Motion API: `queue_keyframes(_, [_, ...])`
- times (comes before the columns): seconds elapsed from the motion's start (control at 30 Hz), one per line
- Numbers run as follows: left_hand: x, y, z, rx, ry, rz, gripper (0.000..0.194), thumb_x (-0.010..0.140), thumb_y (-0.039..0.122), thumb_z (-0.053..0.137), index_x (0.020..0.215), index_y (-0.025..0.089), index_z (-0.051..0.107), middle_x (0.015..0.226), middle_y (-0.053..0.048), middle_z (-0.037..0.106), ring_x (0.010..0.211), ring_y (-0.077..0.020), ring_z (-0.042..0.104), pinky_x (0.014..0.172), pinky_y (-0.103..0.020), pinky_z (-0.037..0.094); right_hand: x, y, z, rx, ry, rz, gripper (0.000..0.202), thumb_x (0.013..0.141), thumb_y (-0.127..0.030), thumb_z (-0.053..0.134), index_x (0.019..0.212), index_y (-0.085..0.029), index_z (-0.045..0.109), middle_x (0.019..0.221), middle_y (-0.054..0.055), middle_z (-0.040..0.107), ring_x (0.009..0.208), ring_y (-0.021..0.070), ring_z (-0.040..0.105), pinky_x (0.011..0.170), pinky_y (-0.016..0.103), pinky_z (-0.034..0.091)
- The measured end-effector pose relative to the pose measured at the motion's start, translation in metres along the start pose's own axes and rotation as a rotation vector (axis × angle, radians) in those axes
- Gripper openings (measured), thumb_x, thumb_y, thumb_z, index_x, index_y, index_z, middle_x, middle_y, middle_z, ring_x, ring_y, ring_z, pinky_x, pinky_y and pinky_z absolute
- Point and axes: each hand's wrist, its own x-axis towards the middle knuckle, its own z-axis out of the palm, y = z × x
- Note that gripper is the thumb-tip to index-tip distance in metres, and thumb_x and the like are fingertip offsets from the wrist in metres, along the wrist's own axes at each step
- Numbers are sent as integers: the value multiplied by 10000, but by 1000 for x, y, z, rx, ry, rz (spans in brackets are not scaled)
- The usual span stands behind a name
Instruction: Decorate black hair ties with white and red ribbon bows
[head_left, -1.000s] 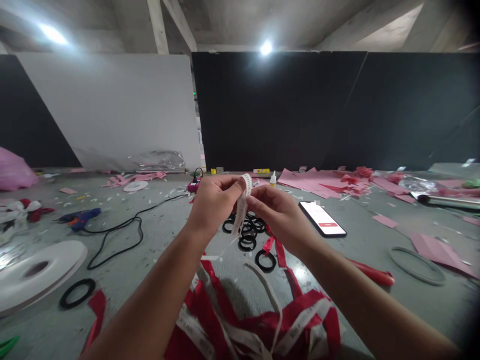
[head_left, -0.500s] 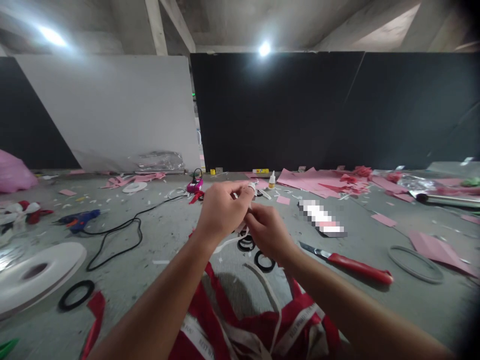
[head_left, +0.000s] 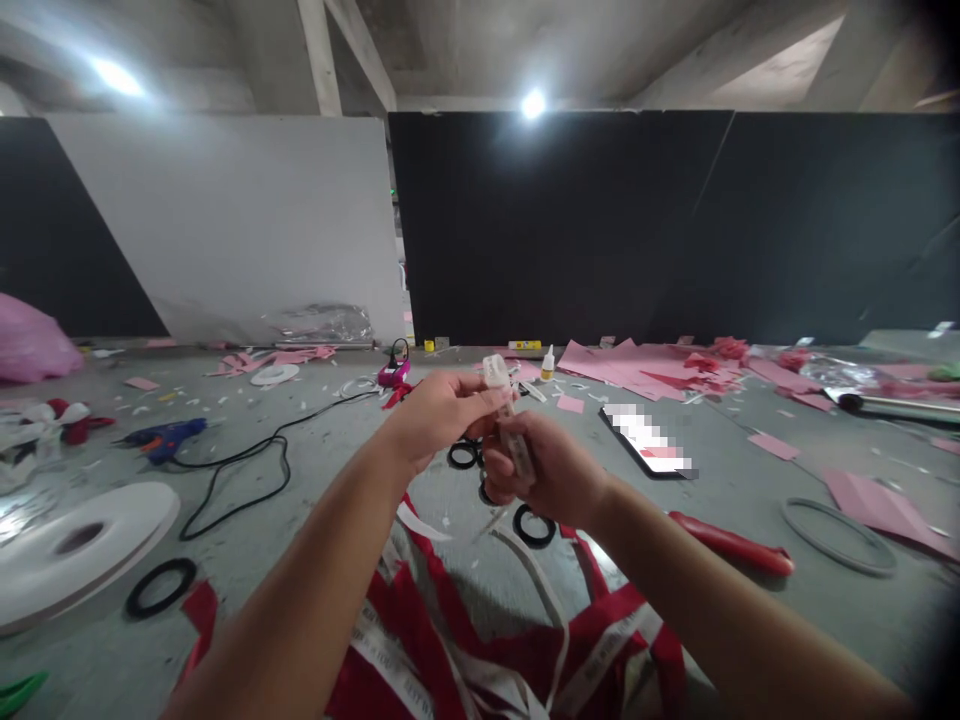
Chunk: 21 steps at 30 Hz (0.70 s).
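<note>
Hands (head_left: 431, 420) gripping pale strip (head_left: 496, 372), probably ribbon, phone (head_left: 646, 440) nearby

The fingers (head_left: 471, 407) covered the middle of the strip (head_left: 495, 371), and its print was too small to read. The right hand (head_left: 559, 462) partly hid some rings (head_left: 463, 456). The right forearm hid one end of the red handle (head_left: 731, 543). Pixel blocks blurred the phone (head_left: 645, 438). Toward the left edge of the surface (head_left: 240, 572), the picture cut off the spool (head_left: 135, 530); toward its near edge, the red ribbons (head_left: 420, 615).
</note>
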Motion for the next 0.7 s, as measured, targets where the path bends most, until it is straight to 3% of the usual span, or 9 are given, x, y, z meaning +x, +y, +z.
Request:
queue_keyframes(0.1, [3,0,1,-7,188,39,284,777,430,684,737,149,703,651,-6,625,584,-110,513,589,-243,402,3,6,-1,-180,114,-82,268,898,-396,534,977,-159,629,726,32,673,525,131,609,566,286,473])
queue_keyframes(0.23, [6,-5,-1,4,314,107,325,746,474,718,718,150,706,631,-1,626,563,-99,499,552,-226,390,7,14,0,-239,194,-126,294,899,-444,570,975,-165,625,780,62,709,619,159,682,602,293,525])
queue_keyframes(0.3, [6,-8,-2,-11,240,86,353,760,493,702,688,147,688,582,6,589,511,-89,479,504,-224,368,7,15,-1,-255,202,-121,306,888,-466,585,929,-166,629,767,61,710,632,163,694,549,264,511])
queue_keyframes(0.4, [4,-10,0,-85,-8,-19,388,791,509,659,633,155,634,500,35,479,407,-86,435,417,-231,314,6,12,-2,-269,199,-128,330,866,-485,614,922,-161,642,776,59,712,657,164,703,516,237,492])
queue_keyframes(0.47, [3,-9,0,-95,-53,-40,372,794,481,662,619,156,617,498,38,468,400,-88,435,411,-232,314,5,10,-3,-284,199,-128,335,857,-485,628,925,-158,643,780,58,710,664,157,700,529,234,487])
queue_keyframes(0.57, [5,-9,-3,-28,52,-5,290,788,409,684,685,139,679,562,7,558,498,-94,484,490,-227,364,6,8,-5,-334,187,-124,328,852,-488,632,936,-172,626,766,37,692,573,120,644,461,213,404])
queue_keyframes(0.7, [9,-12,-13,0,148,13,298,807,403,654,868,124,737,596,6,555,542,-95,457,530,-228,351,11,10,-12,-488,274,-204,303,869,-491,600,855,-189,580,609,-41,555,407,50,361,389,215,196])
